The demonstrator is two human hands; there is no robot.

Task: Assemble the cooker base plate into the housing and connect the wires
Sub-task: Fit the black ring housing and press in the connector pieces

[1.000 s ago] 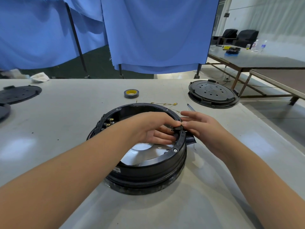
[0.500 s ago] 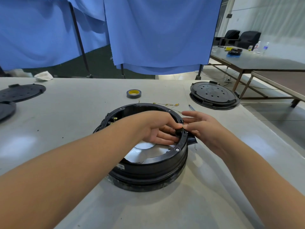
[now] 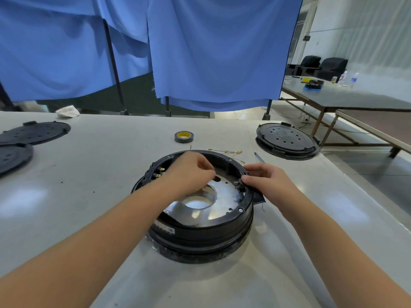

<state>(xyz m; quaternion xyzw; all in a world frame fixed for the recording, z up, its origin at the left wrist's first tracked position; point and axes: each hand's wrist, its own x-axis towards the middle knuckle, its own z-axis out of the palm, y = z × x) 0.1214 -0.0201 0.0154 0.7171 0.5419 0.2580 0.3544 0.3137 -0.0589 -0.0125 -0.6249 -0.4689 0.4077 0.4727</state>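
From my feed, the black housing [image 3: 200, 227] sits mid-table [image 3: 89, 174] with the shiny base plate [image 3: 200, 203] lying inside it. Behind it I can see a tape roll [image 3: 184, 137], thin gold wires [image 3: 224, 151] loose on the table, and a black lid [image 3: 287, 138] off to the right, more lids [image 3: 33, 133] left. Blue curtains [image 3: 211, 52] hang at the back. Left hand [image 3: 191, 172] hovers over the plate, fingers curled, too blurry to tell if it holds anything. Right hand [image 3: 264, 178] pinches a small part at the housing's right rim.
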